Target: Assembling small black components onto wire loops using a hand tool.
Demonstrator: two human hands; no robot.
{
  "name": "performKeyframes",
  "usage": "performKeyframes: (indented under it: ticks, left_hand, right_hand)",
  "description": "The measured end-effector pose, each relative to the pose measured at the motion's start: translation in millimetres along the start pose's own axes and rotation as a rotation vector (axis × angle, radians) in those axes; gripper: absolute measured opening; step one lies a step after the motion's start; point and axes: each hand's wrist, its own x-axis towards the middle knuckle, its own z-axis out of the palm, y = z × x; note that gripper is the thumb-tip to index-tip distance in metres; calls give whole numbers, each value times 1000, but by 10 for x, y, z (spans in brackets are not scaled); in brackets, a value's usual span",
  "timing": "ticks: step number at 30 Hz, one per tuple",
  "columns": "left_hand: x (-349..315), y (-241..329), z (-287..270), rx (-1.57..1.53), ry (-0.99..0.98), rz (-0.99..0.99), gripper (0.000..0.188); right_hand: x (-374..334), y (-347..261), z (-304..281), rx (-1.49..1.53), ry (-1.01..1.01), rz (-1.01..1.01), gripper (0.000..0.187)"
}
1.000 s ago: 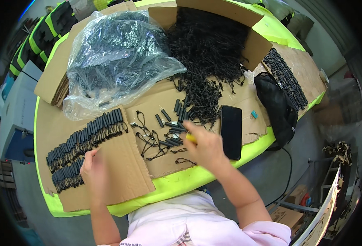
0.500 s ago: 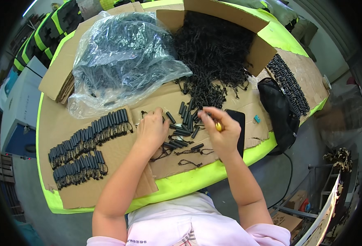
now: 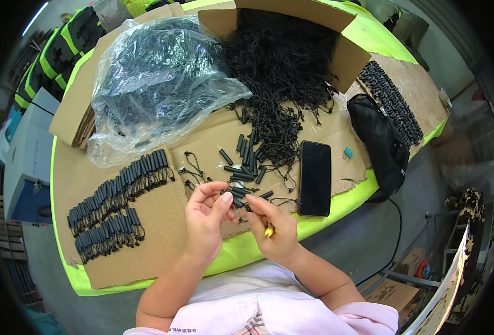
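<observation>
Small black plastic-looking cylindrical tube [image 3: 237, 203] is btwn both hands, just below loose tubes [image 3: 248, 159] at 12 o'clock. L hand [image 3: 205, 223] pinches it narrow; R hand [image 3: 276, 226], also narrow, fingertips near tube, w/ small yellow rounded object [image 3: 269, 230] in its curl. Step: prob. joining tube & black knotted cord loop, like rows of looped tubes [image 3: 118, 187] at 10 o'clock; next prob. needs steady L pinch, R pull. Can't tell if cord's in.

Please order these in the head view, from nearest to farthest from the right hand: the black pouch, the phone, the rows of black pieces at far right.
From the right hand:
1. Phone: ahead of it, to the right.
2. Black pouch: farther right, beyond the phone.
3. Rows of black pieces: at far right, past the pouch.
</observation>
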Motion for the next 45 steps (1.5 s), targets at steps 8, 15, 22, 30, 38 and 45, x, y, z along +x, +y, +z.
performKeyframes:
  ticks: [8,15,22,30,38,45]
  left_hand:
    - [-161,-21,-41,5,24,118,24]
    - [-169,-22,-62,161,-96,130,25]
    - [-52,-15,-133,-152,-1,-96,26]
    - [-52,-55,-125,-198,89,-90,26]
    - [-143,-221,-133,157,171,375,22]
    - [-92,414,-1000,820,331,403,13]
  right_hand:
    - [17,-86,-3,-114,-138,-169,37]
    - [8,6,-43,458,-347,345,43]
    - [57,-117,-80,-241,-192,-64,44]
    - [-31,-69,-37,-441,-189,-223,46]
    - [-50,-78,173,-460,-178,-180,49]
    - [168,155,-66,-512,-311,-100,33]
